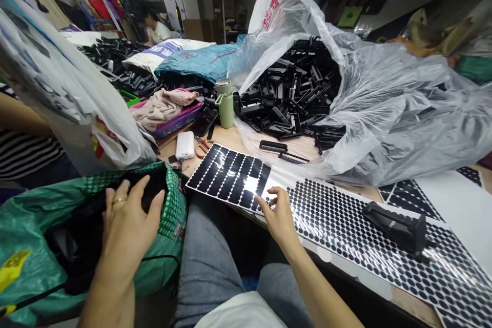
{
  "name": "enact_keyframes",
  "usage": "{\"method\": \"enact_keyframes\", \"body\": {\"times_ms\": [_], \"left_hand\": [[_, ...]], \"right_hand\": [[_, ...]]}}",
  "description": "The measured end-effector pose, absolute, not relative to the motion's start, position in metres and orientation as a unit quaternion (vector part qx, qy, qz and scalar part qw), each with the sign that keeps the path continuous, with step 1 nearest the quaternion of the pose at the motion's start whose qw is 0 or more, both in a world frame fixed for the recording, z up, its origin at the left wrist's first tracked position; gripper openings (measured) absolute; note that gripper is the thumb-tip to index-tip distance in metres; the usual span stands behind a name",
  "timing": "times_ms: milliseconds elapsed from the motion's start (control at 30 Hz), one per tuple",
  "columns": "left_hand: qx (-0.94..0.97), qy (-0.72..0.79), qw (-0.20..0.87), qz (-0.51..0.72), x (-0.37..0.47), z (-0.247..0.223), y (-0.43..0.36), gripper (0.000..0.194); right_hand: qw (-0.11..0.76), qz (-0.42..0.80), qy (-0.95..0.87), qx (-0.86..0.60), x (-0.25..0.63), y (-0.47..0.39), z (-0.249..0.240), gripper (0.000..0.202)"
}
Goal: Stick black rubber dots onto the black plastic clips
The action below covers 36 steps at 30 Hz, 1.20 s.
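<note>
My left hand (128,223) is above the mouth of a green woven bag (172,205), its fingers spread and nothing seen in them. Dark pieces (71,246) lie inside that bag, partly hidden by the hand. At the lower right corner of a sheet of black stickers (219,174), my right hand (280,215) is bent, with a gap between thumb and forefinger and no held thing visible. To its right lies a long sheet of round black dots (330,215). A black plastic assembly (400,230) rests on that dotted sheet.
A large clear plastic bag (388,92) spills black plastic parts (280,92) onto the table. Around the stickers stand a green bottle (226,107), a white power bank (185,144) and scissors (202,147). A white plastic bag (77,87) hangs at left, beside a person in a striped top (31,156).
</note>
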<state>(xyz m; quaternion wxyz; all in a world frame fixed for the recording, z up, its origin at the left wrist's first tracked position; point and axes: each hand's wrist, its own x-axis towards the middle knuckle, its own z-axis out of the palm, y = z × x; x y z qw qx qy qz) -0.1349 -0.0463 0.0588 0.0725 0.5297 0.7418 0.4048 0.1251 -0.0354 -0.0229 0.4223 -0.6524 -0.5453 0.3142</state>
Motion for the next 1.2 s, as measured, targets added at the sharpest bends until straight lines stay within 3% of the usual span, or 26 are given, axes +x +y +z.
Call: {"method": "enact_keyframes", "body": {"times_ms": [67, 167, 233, 433, 633, 800, 1000, 1200], "left_hand": [[0.581, 0.719, 0.009, 0.38, -0.117, 0.055, -0.022, 0.044], [0.699, 0.593, 0.108, 0.384, -0.044, 0.034, 0.049, 0.032], [0.766, 0.527, 0.179, 0.322, 0.011, 0.016, 0.102, 0.026], [0.768, 0.506, 0.269, 0.286, 0.083, -0.02, 0.188, 0.014], [0.699, 0.538, 0.289, 0.373, 0.041, -0.018, 0.174, 0.007], [0.585, 0.586, 0.329, 0.455, -0.01, -0.013, 0.126, 0.016], [0.303, 0.527, 0.584, 0.538, -0.036, -0.007, 0.079, 0.009], [0.253, 0.496, 0.656, 0.509, -0.048, -0.005, 0.059, 0.012]], "right_hand": [[0.423, 0.318, -0.547, -0.648, 0.127, -0.038, -0.023, 0.026], [0.425, 0.314, -0.552, -0.645, 0.135, -0.043, -0.024, 0.023], [0.425, 0.306, -0.548, -0.652, 0.147, -0.048, -0.026, 0.021], [0.368, 0.299, -0.538, -0.697, 0.177, -0.036, -0.03, 0.017], [0.274, 0.238, -0.629, -0.688, 0.129, 0.01, -0.041, 0.013], [0.195, 0.206, -0.613, -0.738, 0.096, 0.017, -0.046, 0.016], [0.204, 0.185, -0.611, -0.742, 0.097, 0.009, -0.044, 0.017], [0.244, 0.195, -0.617, -0.722, 0.093, 0.005, -0.046, 0.017]]}}
